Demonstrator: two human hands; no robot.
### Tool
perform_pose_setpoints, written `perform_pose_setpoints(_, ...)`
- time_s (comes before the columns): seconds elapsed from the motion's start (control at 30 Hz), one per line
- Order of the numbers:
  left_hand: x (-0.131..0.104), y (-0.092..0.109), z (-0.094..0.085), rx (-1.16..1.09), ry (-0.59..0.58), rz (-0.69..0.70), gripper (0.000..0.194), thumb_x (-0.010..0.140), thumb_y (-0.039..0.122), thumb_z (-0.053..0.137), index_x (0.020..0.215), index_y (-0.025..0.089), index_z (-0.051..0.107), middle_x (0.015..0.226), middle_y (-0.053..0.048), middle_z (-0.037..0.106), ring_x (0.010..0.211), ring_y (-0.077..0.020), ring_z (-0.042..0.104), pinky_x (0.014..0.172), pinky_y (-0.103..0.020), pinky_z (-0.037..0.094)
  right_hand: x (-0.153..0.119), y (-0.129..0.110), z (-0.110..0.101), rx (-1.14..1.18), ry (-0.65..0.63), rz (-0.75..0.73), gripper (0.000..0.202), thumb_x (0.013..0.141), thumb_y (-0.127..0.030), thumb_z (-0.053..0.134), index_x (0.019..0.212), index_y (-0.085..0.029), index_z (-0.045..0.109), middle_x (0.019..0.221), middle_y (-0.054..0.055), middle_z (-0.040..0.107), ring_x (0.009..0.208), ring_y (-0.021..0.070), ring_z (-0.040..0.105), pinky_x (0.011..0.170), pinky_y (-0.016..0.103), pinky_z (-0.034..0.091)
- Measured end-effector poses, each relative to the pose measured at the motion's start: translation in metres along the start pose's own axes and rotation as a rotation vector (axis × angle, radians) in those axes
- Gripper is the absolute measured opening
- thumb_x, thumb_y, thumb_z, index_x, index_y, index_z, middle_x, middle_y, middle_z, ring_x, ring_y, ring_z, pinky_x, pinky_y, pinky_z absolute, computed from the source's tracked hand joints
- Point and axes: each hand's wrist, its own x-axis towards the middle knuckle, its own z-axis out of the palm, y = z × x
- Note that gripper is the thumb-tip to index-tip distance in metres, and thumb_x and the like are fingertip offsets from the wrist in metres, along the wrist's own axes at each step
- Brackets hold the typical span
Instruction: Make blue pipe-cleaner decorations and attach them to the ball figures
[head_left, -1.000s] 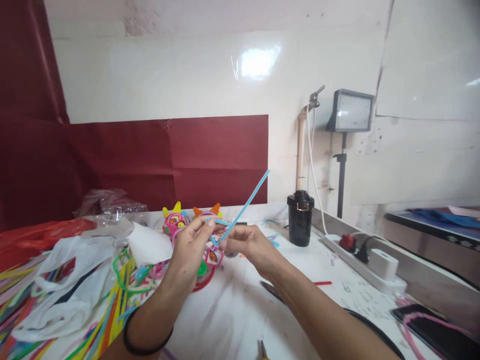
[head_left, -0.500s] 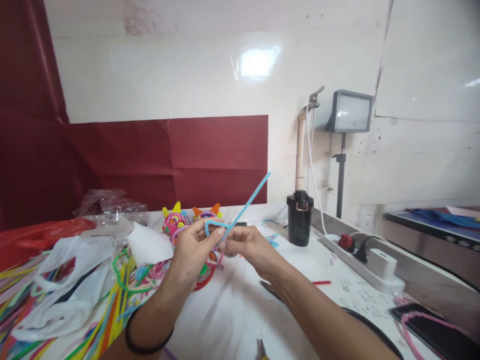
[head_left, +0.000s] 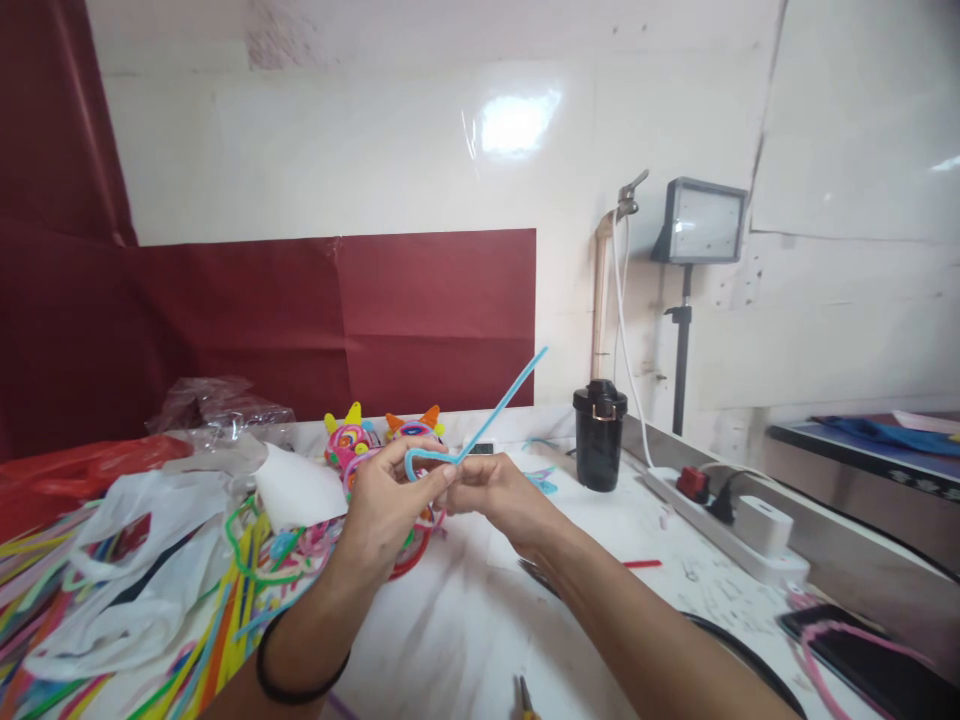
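Note:
A light blue pipe cleaner point(head_left: 499, 405) is bent into a loop at its left end, and its straight part points up to the right. My left hand point(head_left: 394, 495) pinches the looped part between thumb and fingers. Close against it, my right hand point(head_left: 499, 495) has its fingers closed on the pipe cleaner near the bend. The fingertips of both hands nearly touch, and the right fingertips are partly hidden. Behind my hands are colourful figures point(head_left: 352, 440) with yellow and orange pointed tops.
Many coloured pipe cleaners point(head_left: 217, 640) and white plastic bags point(head_left: 135, 600) lie at left. A black cup point(head_left: 598, 440), a power strip point(head_left: 727, 530) and a phone point(head_left: 870, 660) are at right. Pliers tips point(head_left: 525, 695) show at the bottom edge.
The loop has opened into a hook shape, and the short end that crossed below the bend no longer shows. The straight part has shifted slightly right.

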Motion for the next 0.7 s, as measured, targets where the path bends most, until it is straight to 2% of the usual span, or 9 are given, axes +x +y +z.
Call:
perform_pose_setpoints(0.13,-0.002,0.004,0.002,0.008,0.058,0.004,0.013,0.06,0.018,0.071,0.073,0.021,0.068,0.057,0.004,0.061,0.046,-0.0111,0.05,0.037,-0.02,0.038,0.001,0.001,0.0,-0.007,0.01,0.019,0.006,0.06,-0.021,0.068,0.06,-0.015,0.069,0.057,0.0,0.062,0.058,0.0115,0.053,0.063,0.025,0.041)
perform_pose_setpoints(0.2,-0.002,0.005,0.003,0.017,0.069,0.01,0.012,0.059,0.016,0.07,0.07,0.021,0.068,0.06,0.003,0.063,0.048,-0.0114,0.051,0.037,-0.02,0.038,0.001,0.001,0.001,-0.011,0.02,0.03,0.007,0.059,-0.021,0.069,0.056,-0.014,0.068,0.056,0.0,0.062,0.057,0.0119,0.053,0.063,0.026,0.041)
perform_pose_setpoints(0.43,0.0,0.002,0.001,0.078,0.02,0.04,0.012,0.062,0.016,0.067,0.073,0.021,0.068,0.07,0.001,0.068,0.062,-0.015,0.06,0.053,-0.023,0.048,-0.001,-0.001,0.004,-0.008,0.007,0.048,0.007,0.057,-0.018,0.066,0.052,-0.014,0.064,0.055,-0.002,0.06,0.059,0.0115,0.051,0.064,0.026,0.041)
perform_pose_setpoints(0.57,0.001,-0.003,0.0,0.07,0.013,0.053,0.014,0.062,0.015,0.066,0.075,0.019,0.068,0.074,0.0,0.069,0.068,-0.0165,0.063,0.058,-0.024,0.049,-0.001,-0.006,0.001,-0.092,-0.008,0.04,0.01,0.06,-0.02,0.067,0.053,-0.014,0.063,0.055,-0.001,0.059,0.058,0.0117,0.052,0.062,0.026,0.041)
perform_pose_setpoints(0.63,0.002,-0.004,-0.001,0.04,0.011,0.044,0.018,0.061,0.015,0.066,0.079,0.019,0.067,0.074,0.0,0.069,0.064,-0.0158,0.063,0.054,-0.023,0.049,-0.002,-0.012,-0.002,-0.14,0.004,0.03,0.012,0.06,-0.025,0.07,0.059,-0.014,0.064,0.056,-0.001,0.059,0.057,0.0117,0.052,0.06,0.026,0.041)
perform_pose_setpoints(0.7,0.001,-0.002,-0.002,0.008,-0.003,-0.006,0.023,0.061,0.016,0.066,0.085,0.019,0.066,0.068,0.001,0.068,0.053,-0.0128,0.059,0.046,-0.021,0.046,-0.004,-0.017,-0.004,-0.163,0.016,0.006,0.018,0.06,-0.029,0.072,0.067,-0.014,0.066,0.06,-0.001,0.06,0.058,0.0119,0.053,0.058,0.025,0.041)
